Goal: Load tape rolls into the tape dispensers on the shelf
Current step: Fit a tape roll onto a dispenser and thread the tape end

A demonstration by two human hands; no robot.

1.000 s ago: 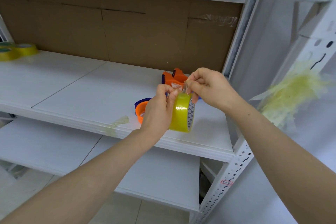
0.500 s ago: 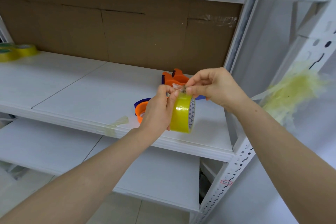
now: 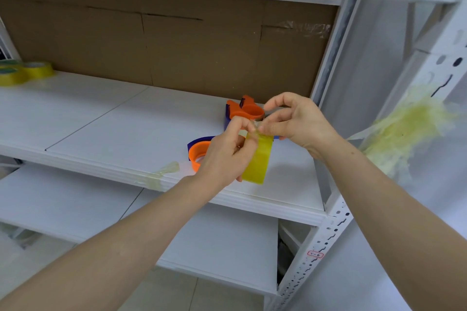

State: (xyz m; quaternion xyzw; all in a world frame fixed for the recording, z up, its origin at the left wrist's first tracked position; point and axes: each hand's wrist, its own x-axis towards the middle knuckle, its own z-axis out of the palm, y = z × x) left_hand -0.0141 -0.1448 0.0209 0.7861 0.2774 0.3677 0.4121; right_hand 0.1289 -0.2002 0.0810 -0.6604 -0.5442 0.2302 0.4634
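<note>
Tape roll (image 3: pixel 257 161) being held on edge over the front of the white shelf (image 3: pixel 101 129).
The left hand (image 3: pixel 225 156) is curling round the glossy yellow roll, hiding its core, while the right hand (image 3: pixel 298 124) is pinching the clear loose end on top, which is hard to make out. Behind them, the orange-and-blue plastic near dispenser (image 3: pixel 198 153) and far dispenser (image 3: pixel 246 110) are lying partly covered.
</note>
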